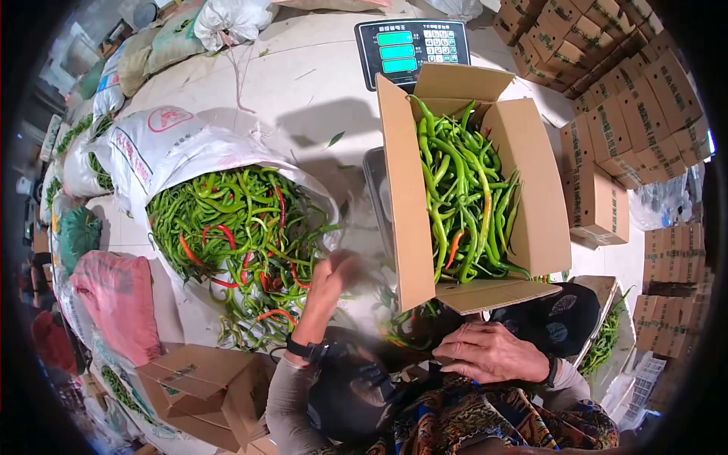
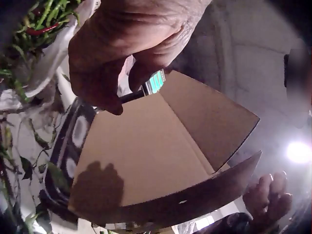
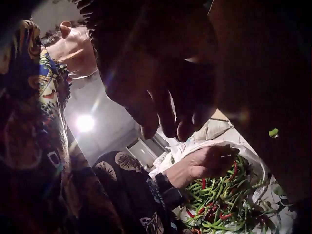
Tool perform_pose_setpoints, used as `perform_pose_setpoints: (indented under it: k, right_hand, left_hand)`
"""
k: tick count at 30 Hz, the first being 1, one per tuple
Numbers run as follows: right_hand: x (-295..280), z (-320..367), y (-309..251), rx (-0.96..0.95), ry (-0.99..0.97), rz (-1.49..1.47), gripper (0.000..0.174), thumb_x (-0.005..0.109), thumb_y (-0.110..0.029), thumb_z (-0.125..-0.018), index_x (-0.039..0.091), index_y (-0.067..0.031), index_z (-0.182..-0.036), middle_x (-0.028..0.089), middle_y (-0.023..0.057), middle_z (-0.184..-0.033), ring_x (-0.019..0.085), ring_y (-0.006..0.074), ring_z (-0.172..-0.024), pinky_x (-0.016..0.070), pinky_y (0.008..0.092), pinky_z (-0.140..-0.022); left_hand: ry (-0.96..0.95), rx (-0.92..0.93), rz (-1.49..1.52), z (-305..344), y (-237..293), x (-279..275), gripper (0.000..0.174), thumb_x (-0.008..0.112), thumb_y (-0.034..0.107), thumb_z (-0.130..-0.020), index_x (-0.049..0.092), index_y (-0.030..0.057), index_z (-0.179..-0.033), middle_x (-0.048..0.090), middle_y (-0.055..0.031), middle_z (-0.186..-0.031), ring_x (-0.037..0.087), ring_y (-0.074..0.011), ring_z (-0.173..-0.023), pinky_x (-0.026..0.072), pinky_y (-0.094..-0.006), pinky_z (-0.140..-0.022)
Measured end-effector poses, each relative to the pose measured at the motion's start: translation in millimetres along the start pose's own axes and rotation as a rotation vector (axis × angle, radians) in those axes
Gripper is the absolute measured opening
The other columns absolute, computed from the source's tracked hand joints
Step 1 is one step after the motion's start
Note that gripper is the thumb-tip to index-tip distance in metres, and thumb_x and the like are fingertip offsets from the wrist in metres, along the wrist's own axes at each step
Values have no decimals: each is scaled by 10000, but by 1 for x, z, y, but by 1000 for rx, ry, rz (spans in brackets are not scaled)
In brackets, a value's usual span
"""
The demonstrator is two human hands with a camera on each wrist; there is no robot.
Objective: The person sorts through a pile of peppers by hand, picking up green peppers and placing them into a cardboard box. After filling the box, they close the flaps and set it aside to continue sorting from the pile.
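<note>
My left hand (image 1: 334, 277), blurred in the head view, is between the peppers spilling from a white sack (image 1: 163, 163) and an open cardboard box (image 1: 409, 220). In the left wrist view its thumb and fingers are apart, with nothing seen between them. Long green chili peppers (image 1: 462, 174), a few reddish, lie in the box. More green and red chili peppers (image 1: 235, 227) pour out of the sack's mouth. My right hand (image 1: 493, 353) hangs over the lap near the box's front flap (image 1: 493, 296). The right wrist view shows its fingers dark, loosely bent and holding nothing visible.
A digital scale display (image 1: 413, 49) stands behind the box. Stacked cartons (image 1: 629, 114) line the right side. At the lower left are an open empty carton (image 1: 205, 387) and a pink sack (image 1: 117, 303). Loose peppers and leaves lie on the floor near the knees.
</note>
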State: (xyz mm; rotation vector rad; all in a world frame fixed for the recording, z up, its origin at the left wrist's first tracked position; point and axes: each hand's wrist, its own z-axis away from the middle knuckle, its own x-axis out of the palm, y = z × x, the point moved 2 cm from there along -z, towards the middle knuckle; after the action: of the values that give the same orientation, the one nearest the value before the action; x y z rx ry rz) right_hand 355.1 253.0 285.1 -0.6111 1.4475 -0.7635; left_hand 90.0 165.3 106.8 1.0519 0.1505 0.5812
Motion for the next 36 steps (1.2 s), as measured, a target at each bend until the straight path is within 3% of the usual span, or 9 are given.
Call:
perform_pose_setpoints:
  k: [12, 13, 16, 18, 24, 28, 30, 33, 36]
  right_hand:
    - [1, 3, 2, -37, 11, 129, 268, 679, -183, -794, 649, -82, -1041, 644, 100, -963, 645, 281, -879, 525, 388, -790]
    - [5, 5, 2, 112, 13, 110, 283, 694, -177, -776, 647, -76, -1036, 641, 113, -964, 643, 286, -875, 527, 390, -786]
    - [11, 2, 3, 206, -12, 68, 311, 713, -142, -745, 637, -47, -1032, 624, 117, -951, 619, 301, -871, 518, 392, -784]
    - [18, 1, 5, 248, -62, 52, 327, 713, -116, -731, 628, -41, -1038, 619, 116, -958, 600, 316, -888, 502, 386, -792]
    - [50, -5, 10, 258, -202, -17, 391, 627, 31, -703, 567, -14, -1087, 579, 142, -955, 571, 348, -905, 472, 422, -806]
    - [67, -7, 18, 302, -332, 32, 447, 619, 37, -698, 544, -14, -1136, 568, 149, -995, 557, 354, -933, 438, 423, -866]
    - [77, -4, 23, 330, -375, -7, 471, 608, 41, -703, 538, -20, -1164, 566, 155, -1038, 548, 353, -975, 420, 423, -899]
    - [95, 3, 32, 328, -326, -27, 490, 580, 28, -738, 525, -38, -1221, 543, 171, -1145, 509, 346, -1081, 386, 411, -945]
    - [123, 7, 48, 371, -372, -50, 499, 566, -4, -779, 499, -55, -1271, 512, 180, -1228, 469, 339, -1155, 376, 395, -959]
  left_hand:
    - [129, -247, 99, 73, -128, -62, 265, 581, 258, -933, 585, 41, -1085, 611, -36, -833, 577, -109, -718, 478, -244, -614]
    - [130, -243, 112, 82, -131, -66, 248, 584, 254, -933, 586, 40, -1057, 600, -27, -804, 562, -103, -680, 470, -240, -585]
    - [237, 117, -205, 121, -153, -76, 319, 550, 316, -936, 572, 17, -1043, 595, -23, -838, 538, -91, -739, 441, -252, -662]
    - [195, -186, 75, 148, -147, -83, 362, 538, 339, -929, 559, 5, -1068, 602, -42, -895, 554, -108, -805, 450, -277, -752]
    - [441, -225, 39, 165, -174, -100, 311, 550, 276, -921, 568, -3, -1059, 623, -60, -877, 610, -149, -892, 490, -291, -800]
    - [583, -201, -407, 141, -185, -111, 231, 565, 222, -901, 627, 3, -943, 626, -87, -757, 628, -184, -813, 517, -339, -723]
    - [661, 274, -934, 123, -172, -110, 190, 569, 102, -837, 614, -2, -989, 620, -133, -841, 600, -286, -830, 482, -397, -743]
    - [695, 492, -1222, 97, -138, -106, 285, 569, 25, -748, 599, -3, -1030, 578, -165, -999, 526, -352, -941, 408, -449, -811]
    - [674, 480, -1426, 61, -135, -112, 351, 571, 11, -714, 584, -5, -1064, 519, -156, -1121, 463, -328, -1052, 344, -456, -867]
